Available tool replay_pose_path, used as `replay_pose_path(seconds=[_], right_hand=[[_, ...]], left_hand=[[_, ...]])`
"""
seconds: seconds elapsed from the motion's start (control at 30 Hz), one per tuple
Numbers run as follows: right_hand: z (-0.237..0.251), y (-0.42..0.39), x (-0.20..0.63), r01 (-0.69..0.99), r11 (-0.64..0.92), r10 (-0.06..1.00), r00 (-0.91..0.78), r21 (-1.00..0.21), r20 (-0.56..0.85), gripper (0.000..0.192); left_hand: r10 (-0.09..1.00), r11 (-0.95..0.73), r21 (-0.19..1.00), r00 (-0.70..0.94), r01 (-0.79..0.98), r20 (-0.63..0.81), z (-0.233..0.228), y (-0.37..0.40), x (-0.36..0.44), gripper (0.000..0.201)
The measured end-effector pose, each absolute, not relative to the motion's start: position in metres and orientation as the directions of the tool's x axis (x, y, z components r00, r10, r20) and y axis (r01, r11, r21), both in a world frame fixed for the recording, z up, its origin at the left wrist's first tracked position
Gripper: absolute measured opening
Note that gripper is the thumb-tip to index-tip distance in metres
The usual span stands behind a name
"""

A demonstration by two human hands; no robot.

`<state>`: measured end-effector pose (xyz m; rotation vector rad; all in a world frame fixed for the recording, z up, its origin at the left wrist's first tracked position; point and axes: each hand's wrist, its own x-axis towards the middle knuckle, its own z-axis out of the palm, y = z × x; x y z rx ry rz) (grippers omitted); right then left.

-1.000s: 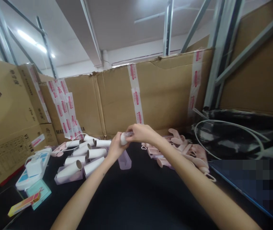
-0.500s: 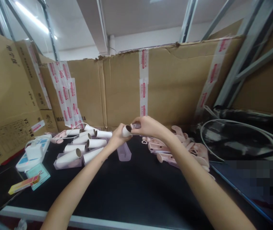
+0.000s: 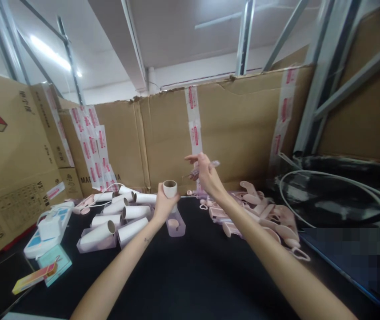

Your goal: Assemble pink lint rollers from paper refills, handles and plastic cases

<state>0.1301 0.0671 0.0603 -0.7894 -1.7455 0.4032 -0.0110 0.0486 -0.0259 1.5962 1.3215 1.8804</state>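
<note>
My left hand (image 3: 163, 205) is wrapped around a white tube (image 3: 170, 190), held upright so its open end faces up. Just below it lies a translucent lilac tray (image 3: 180, 230) with a pink round piece (image 3: 173, 223) inside. To the right and a little higher, my right hand (image 3: 207, 175) grips a slim clear tube with a thin tip (image 3: 214, 164). That tip points left, apart from the white tube, and the index finger is stretched out. Part of the clear tube is hidden by the fingers.
Several white tubes (image 3: 133, 231) lie in lilac trays on the left. Pink molded parts (image 3: 259, 209) are heaped at right. A power strip (image 3: 49, 229), a teal packet (image 3: 56, 262) and a phone-like dark slab (image 3: 3, 284) sit far left. Cardboard (image 3: 243, 120) walls the back.
My right hand has drawn away from the white tube's mouth, up and right, with the clear tube. The white tube has turned from tilted to upright. The pink piece now shows in the tray.
</note>
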Motion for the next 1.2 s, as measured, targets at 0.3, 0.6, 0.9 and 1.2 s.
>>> replay_pose_path(seconds=[0.3, 0.6, 0.9, 1.2], right_hand=[[0.049, 0.074, 0.107, 0.318, 0.646, 0.762, -0.33, -0.694, 0.557, 0.064], [-0.014, 0.063, 0.124, 0.177, 0.672, 0.6, -0.698, -0.719, 0.39, 0.056], [-0.024, 0.077, 0.125, 0.001, 0.614, 0.755, -0.292, -0.789, 0.587, 0.041], [0.007, 0.078, 0.158, 0.037, 0.591, 0.806, -0.084, -0.806, 0.587, 0.039]], left_hand=[[0.803, -0.498, 0.835, -0.241, 0.233, 0.546, -0.021, 0.04, 0.002, 0.033], [0.715, -0.565, 0.808, -0.388, 0.169, 0.581, -0.002, 0.043, -0.007, 0.036], [0.668, -0.51, 0.797, -0.435, 0.324, 0.604, 0.016, 0.032, -0.02, 0.048], [0.912, -0.101, 0.724, -0.227, 0.682, 0.341, -0.034, 0.042, -0.017, 0.052]])
